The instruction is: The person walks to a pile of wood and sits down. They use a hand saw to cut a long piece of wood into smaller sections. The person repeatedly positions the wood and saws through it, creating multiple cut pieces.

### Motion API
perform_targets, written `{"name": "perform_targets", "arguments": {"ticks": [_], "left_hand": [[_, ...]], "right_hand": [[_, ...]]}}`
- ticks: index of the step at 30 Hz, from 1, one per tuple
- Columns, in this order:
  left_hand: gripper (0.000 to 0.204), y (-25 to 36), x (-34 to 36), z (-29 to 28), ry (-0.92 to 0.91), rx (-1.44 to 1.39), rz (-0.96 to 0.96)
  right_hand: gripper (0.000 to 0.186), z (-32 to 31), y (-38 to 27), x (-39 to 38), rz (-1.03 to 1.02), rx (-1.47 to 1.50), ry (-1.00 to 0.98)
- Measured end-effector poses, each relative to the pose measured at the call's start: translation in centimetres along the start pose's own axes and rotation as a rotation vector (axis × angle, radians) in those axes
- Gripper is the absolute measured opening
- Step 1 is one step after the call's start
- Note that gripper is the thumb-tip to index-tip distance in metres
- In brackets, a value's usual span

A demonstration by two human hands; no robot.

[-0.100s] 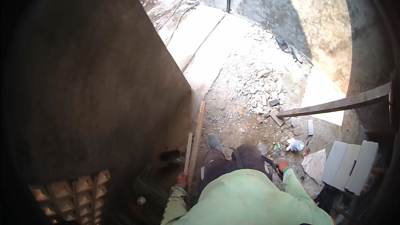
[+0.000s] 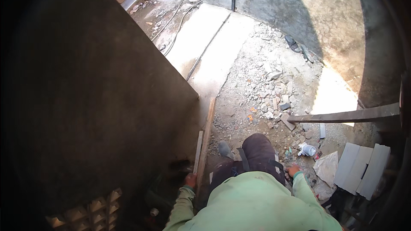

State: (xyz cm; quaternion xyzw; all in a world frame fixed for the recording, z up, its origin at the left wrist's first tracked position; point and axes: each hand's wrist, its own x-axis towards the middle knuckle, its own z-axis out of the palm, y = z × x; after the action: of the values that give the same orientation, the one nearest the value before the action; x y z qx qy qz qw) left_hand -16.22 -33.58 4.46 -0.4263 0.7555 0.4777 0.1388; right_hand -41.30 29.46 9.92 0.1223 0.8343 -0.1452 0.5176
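Grey-brown narrow wooden strip (image 2: 198, 152), left of and near-parallel to long tan wooden plank (image 2: 207, 137); apparently gripped low by bare left hand (image 2: 191, 179).

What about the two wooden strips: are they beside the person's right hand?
No, both wooden strips are at the left hand, across the body from the right hand.

The long narrow tan plank (image 2: 208, 132) at six o'clock looks like bare, matt wood; the shorter greyish strip (image 2: 198, 152) just beside it looks like dull, unpainted wood too. The light green long-sleeved top (image 2: 244, 203) is matt cloth, as are the dark trousers (image 2: 259, 152). At one o'clock the tall grey wall (image 2: 278, 4) resembles blotchy cement; at two, the pale grey rubble (image 2: 274, 76) is rough stone. At four, pale flat rectangular slabs (image 2: 364, 169) look smooth and matt.
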Motion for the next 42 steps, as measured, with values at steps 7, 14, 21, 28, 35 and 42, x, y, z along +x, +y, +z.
{"name": "perform_targets", "arguments": {"ticks": [7,14,21,28,35,42], "left_hand": [[0.043,13.7,16.1,-0.1,-0.142,-0.38,-0.239],[0.049,30.1,26.8,-0.6,0.052,-0.08,-0.092],[0.047,47.2,39.0,-6.5,0.101,-0.347,-0.246],[0.03,57.8,54.0,-11.4,0.035,-1.088,-0.441],[0.036,65.8,65.1,-22.8,-0.039,-1.39,-0.439],[0.04,75.0,79.7,-33.7,-0.153,-1.506,-0.493]], "right_hand": [[0.041,-8.3,-6.0,12.8,-0.328,-0.792,0.021],[0.042,-31.7,-23.2,31.6,-0.488,-0.756,0.238],[0.027,-59.5,-59.9,39.1,-0.035,0.207,0.102],[0.018,-76.6,-84.0,44.3,-0.042,0.06,0.202],[0.022,-77.3,-101.4,45.3,-0.051,-0.017,0.043],[0.028,-79.9,-120.8,47.9,-0.075,0.005,0.051]]}}
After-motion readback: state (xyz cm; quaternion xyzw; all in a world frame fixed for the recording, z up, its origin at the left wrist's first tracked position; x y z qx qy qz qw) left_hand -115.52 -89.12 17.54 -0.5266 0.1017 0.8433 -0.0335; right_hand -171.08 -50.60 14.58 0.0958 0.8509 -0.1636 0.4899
